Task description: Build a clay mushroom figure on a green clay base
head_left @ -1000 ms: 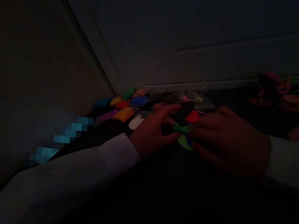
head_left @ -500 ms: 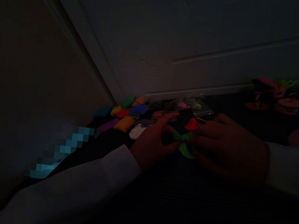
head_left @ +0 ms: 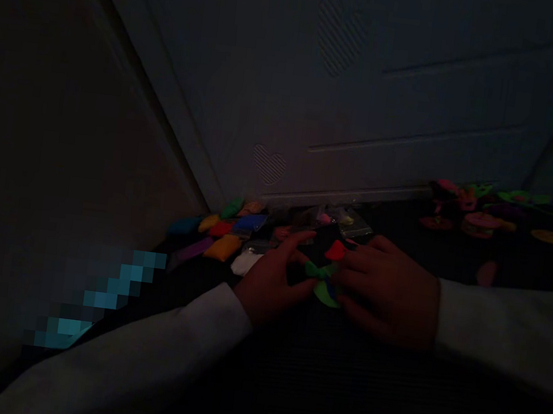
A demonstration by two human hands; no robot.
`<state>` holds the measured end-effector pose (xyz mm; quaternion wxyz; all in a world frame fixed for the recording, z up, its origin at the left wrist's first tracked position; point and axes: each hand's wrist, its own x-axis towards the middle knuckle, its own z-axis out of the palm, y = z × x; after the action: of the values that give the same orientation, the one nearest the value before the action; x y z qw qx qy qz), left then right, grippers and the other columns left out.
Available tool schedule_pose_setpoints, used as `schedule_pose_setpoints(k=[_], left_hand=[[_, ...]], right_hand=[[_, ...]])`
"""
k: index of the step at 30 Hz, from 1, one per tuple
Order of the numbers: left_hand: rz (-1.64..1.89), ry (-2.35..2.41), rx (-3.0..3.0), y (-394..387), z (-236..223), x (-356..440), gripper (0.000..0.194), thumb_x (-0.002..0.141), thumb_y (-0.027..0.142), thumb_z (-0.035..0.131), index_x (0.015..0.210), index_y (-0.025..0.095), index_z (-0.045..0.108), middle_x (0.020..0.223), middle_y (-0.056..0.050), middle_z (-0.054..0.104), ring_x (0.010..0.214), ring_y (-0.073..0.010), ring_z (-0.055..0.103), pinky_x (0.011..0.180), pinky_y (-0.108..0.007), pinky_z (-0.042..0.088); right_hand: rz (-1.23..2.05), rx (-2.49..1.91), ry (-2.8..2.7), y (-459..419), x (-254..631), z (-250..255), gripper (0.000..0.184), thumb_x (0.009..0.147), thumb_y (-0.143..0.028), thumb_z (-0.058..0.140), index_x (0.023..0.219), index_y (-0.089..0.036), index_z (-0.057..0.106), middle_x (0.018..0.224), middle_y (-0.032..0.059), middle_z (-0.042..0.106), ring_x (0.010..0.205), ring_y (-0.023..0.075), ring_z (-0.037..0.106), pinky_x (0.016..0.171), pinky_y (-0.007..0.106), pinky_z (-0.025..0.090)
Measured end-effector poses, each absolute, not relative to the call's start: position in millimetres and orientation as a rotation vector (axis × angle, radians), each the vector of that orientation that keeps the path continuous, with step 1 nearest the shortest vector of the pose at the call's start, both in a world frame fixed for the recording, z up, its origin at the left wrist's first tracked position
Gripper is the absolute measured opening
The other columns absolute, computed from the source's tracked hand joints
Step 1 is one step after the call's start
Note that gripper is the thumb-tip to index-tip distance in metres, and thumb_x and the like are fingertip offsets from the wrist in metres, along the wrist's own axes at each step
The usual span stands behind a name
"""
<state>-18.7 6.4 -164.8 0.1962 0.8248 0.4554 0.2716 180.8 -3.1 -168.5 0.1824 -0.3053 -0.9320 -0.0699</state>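
The light is very dim. Between my hands on the dark table lies a green clay piece [head_left: 328, 296] with a dark blue part, and a red clay piece [head_left: 336, 250] sits just behind it. My left hand [head_left: 274, 284] has its thumb and a finger closed on the green clay's left end, its forefinger raised. From the other side, my right hand [head_left: 389, 295] bends its fingers over the blue and right part and hides some of it. Its fingertips meet the clay, and its upper fingers are beside the red piece.
Colored clay packets, among them an orange packet [head_left: 222, 247], a blue packet [head_left: 250, 222] and a white packet [head_left: 246, 264], lie at the back left. Finished-looking clay shapes [head_left: 480, 224] stand at the back right. A pale panel [head_left: 250, 96] with heart reliefs rises behind the table.
The view has shifted, so the clay shapes at the right and the wall's hearts show more fully. Both hands stay at the green clay with nearly the same grip.
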Motion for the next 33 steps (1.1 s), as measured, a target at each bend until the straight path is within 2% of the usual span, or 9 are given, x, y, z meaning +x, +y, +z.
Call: schedule_pose_setpoints(k=[20, 25, 33], left_hand=[[0.746, 1.295, 2.288, 6.7, -164.1, -18.6, 0.062, 0.07, 0.021, 0.059, 0.126, 0.017, 0.031, 0.089, -0.004, 0.062, 0.086, -0.016, 0.059, 0.084, -0.036, 0.042], [0.726, 1.283, 2.29, 6.8, -163.1, -18.7, 0.061, 0.07, 0.021, 0.059, 0.125, 0.017, 0.031, 0.087, -0.003, 0.063, 0.091, -0.0164, 0.057, 0.087, -0.035, 0.04], [0.718, 1.305, 2.271, 7.4, -163.8, -19.5, 0.063, 0.07, 0.019, 0.059, 0.126, 0.018, 0.03, 0.086, -0.001, 0.063, 0.087, -0.0145, 0.058, 0.086, -0.033, 0.041]], right_hand=[[-0.168, -0.859, -2.64, -1.6, 181.3, -169.6, 0.025, 0.08, -0.031, 0.043, 0.092, -0.015, 0.059, 0.089, 0.0066, 0.053, 0.088, 0.017, 0.046, 0.075, 0.034, 0.022], [-0.168, -0.872, -2.652, -2.0, 181.1, -169.3, 0.025, 0.08, -0.031, 0.043, 0.092, -0.016, 0.058, 0.091, 0.0063, 0.054, 0.09, 0.0178, 0.046, 0.075, 0.034, 0.023], [-0.181, -0.879, -2.663, -2.2, 181.3, -168.6, 0.025, 0.082, -0.032, 0.04, 0.092, -0.017, 0.058, 0.092, 0.0058, 0.053, 0.09, 0.0179, 0.046, 0.077, 0.035, 0.023]])
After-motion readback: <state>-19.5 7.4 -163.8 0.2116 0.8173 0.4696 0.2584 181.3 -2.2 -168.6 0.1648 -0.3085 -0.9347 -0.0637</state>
